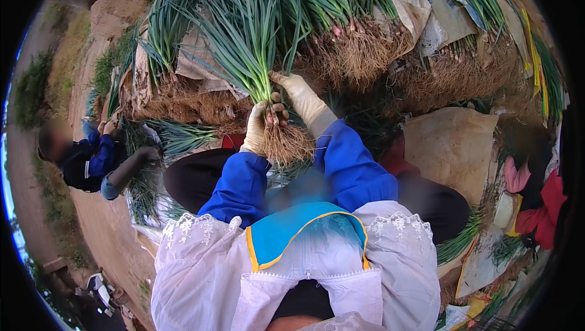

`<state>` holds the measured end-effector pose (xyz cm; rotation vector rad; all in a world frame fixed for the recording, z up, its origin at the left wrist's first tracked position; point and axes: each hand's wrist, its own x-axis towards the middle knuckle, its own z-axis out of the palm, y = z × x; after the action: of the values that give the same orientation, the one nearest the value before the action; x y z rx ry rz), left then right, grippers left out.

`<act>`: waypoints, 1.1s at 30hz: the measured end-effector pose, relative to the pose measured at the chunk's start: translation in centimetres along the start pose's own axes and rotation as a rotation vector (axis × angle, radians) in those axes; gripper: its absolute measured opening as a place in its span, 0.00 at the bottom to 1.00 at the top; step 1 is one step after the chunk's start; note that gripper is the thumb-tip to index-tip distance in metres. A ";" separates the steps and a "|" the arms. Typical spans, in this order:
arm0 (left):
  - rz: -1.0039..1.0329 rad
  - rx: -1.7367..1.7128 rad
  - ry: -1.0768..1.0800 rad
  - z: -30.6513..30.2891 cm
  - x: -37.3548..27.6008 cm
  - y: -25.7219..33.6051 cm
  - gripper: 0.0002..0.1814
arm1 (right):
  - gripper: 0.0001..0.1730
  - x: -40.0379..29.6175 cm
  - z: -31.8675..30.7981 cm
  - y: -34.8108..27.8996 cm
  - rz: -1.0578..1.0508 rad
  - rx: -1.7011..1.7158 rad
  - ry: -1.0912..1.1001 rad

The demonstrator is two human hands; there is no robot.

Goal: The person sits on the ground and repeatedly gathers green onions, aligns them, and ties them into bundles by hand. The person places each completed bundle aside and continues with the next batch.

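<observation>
A bunch of green onions [260, 64] stands before me, leaves fanned away and tangled brown roots [288, 141] hanging toward my lap. My left hand [255, 125], in a soiled cream glove, wraps round the pale stems just above the roots. Dirty glove fingertips show at the right side of the stems. My right hand [299, 95], gloved too, grips the same bunch a little higher, its thumb against the stems. Its other fingers are partly hidden. Beyond the hands lies a long pile of green onions [352, 2], their roots facing me.
Woven sacking [416, 6] covers parts of the pile. At left a person [91, 157] sits by more onions; another person in red sleeves [544, 212] is at right. A brown sack sheet [450, 148] lies right of my arm. Loose onions [183, 134] lie near my left knee.
</observation>
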<state>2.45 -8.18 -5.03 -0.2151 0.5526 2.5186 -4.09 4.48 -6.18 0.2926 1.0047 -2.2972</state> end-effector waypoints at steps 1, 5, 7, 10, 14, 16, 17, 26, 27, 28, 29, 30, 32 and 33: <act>0.000 0.008 0.055 -0.2 -0.1 -0.1 0.16 | 0.16 0.2 0.3 0.6 -0.086 0.015 0.090; 0.041 0.148 0.211 -0.5 0.3 -0.5 0.13 | 0.09 0.0 0.5 1.5 -0.198 0.165 0.370; 0.050 0.284 0.372 -0.2 0.8 -0.8 0.11 | 0.10 0.0 0.3 1.4 -0.099 0.076 0.414; 0.072 0.506 0.433 0.7 0.8 -0.3 0.08 | 0.11 0.3 0.5 1.2 -0.114 0.258 0.325; -0.086 0.309 0.379 2.6 -0.6 0.9 0.10 | 0.09 0.9 1.0 0.9 -0.066 0.264 0.270; -0.114 0.260 0.320 3.5 -1.3 0.9 0.08 | 0.09 1.2 0.9 0.2 -0.077 0.301 0.210; -0.133 0.154 0.255 4.0 -1.4 0.9 0.08 | 0.09 1.2 0.7 -0.1 -0.043 0.336 0.154; 0.219 -0.153 -0.606 8.4 -3.1 5.8 0.27 | 0.12 -5.6 -6.4 0.1 0.183 -1.418 -0.263; 0.284 -0.132 -0.518 8.6 -3.0 6.4 0.28 | 0.15 -6.2 -7.2 -0.1 0.110 -1.870 -0.285; 0.269 -0.058 -0.494 8.6 -2.2 6.8 0.27 | 0.18 -6.2 -7.6 -0.4 0.087 -2.348 -0.322; 0.283 -0.053 -0.395 8.4 -1.0 7.0 0.26 | 0.18 -5.2 -8.0 -1.8 0.015 -2.085 -0.008; 0.248 0.044 -0.295 8.0 0.2 7.2 0.26 | 0.18 -3.4 -7.4 -2.8 -0.397 -1.852 0.299; 0.164 0.201 -0.095 7.0 3.3 6.9 0.23 | 0.18 0.6 -6.2 -5.8 -0.588 -1.870 0.534; 0.131 0.315 0.033 6.4 5.1 6.7 0.19 | 0.16 2.4 -5.2 -7.0 -0.354 -1.955 0.618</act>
<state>-5.69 -8.12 1.69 -0.1051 0.9933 2.5117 -10.48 10.87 -6.67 -0.0742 3.0690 -0.4586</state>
